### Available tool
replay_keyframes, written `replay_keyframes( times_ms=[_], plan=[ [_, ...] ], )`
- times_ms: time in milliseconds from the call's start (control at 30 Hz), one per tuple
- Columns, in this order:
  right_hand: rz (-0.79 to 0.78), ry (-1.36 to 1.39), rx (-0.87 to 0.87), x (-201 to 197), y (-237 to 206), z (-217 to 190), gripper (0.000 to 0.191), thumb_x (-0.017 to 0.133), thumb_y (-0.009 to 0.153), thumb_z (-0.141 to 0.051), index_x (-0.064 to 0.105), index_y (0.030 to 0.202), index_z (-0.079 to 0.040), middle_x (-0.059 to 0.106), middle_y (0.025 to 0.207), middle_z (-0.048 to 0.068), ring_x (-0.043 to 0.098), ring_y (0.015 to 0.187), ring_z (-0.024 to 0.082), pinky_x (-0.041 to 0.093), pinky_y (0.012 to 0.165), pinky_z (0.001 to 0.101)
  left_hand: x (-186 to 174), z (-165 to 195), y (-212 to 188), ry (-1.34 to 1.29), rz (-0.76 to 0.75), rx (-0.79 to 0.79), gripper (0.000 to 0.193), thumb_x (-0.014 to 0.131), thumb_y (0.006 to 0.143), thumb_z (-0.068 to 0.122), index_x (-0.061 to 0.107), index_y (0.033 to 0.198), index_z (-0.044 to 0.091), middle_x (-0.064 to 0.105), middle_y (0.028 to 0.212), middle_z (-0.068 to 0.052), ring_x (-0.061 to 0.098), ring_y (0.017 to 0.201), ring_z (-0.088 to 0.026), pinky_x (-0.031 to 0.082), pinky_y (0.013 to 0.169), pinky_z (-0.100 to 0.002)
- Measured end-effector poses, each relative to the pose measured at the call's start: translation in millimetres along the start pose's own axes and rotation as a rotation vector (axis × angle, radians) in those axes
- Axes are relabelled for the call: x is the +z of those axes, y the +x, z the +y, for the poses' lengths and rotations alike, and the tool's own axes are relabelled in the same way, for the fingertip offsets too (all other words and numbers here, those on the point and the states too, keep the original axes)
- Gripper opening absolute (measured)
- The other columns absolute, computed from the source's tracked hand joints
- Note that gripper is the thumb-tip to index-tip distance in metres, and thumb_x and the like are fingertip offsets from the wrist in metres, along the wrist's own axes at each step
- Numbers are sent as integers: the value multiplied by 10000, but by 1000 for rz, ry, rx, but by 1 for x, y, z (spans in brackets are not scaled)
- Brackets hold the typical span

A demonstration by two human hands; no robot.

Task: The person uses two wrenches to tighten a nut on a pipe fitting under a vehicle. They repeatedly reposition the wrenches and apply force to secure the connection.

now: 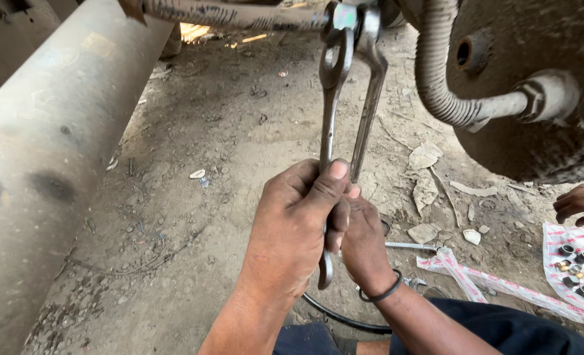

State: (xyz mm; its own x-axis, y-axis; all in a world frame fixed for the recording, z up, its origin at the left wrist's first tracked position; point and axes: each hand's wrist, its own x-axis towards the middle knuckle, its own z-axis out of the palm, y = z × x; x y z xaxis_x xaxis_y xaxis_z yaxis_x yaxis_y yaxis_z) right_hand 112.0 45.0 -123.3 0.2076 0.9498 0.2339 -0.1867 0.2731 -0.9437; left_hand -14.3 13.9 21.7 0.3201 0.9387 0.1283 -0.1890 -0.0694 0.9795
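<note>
the left hand (292,223) is closed around the lower shaft of a ring spanner (332,85), with the thumb lying up along the steel. the ring end of this spanner sits at a nut (346,16) on a rusty rod (233,14) near the top edge of the view. the right hand (363,243), just behind the left and touching it, has its fingers closed on the shaft of a second spanner (369,98), which goes up to the same nut. both tools stand almost upright over the dirt ground (226,151). a black band (385,292) is around the right wrist. near the right edge of the ground, a striped plastic sheet (578,283) carries small metal fittings (576,268), and another person's hand (582,200) rests above it. a big grey pipe (48,151) runs along the left edge.
</note>
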Motion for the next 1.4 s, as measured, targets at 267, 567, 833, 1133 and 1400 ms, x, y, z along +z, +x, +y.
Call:
replay_keyframes(
  times_ms=[267,567,833,1133,1400],
  plan=[
    [129,-727,-334,-9,3,13,392,570,962,-318,558,1210,-15,685,983,137,675,888,249,570,714,396,21,13,-1,-238,28,-47,317,598,1011,288,618,879,1,517,574,1,430,440,-72,341,385,-227],
    [-108,16,-255,-10,-12,24,297,578,1008,-317,640,1130,-53,692,947,74,681,854,132,573,711,291,49,11,-22,171,197,-167,179,494,1005,243,569,1081,100,538,726,-3,485,518,-64,420,422,-252],
    [-237,625,-64,-5,-14,47,328,461,1104,-325,605,1189,-43,638,974,69,631,885,150,554,752,302,48,3,-14,363,214,-77,142,469,991,167,557,1073,90,558,780,-9,523,565,-77,433,450,-276],
    [-299,711,15,18,0,28,413,396,1110,-403,597,1168,-47,624,971,70,615,886,157,554,775,316,36,6,-9,356,244,-158,180,517,991,268,597,981,107,557,765,-16,540,597,-84,485,477,-306],
    [-199,548,-88,20,7,34,281,497,1117,-301,599,1139,-41,621,955,78,619,835,168,569,694,330,26,-4,-4,628,206,179,168,519,1012,174,541,956,17,559,590,-42,577,431,-90,412,309,-290]
  ],
)
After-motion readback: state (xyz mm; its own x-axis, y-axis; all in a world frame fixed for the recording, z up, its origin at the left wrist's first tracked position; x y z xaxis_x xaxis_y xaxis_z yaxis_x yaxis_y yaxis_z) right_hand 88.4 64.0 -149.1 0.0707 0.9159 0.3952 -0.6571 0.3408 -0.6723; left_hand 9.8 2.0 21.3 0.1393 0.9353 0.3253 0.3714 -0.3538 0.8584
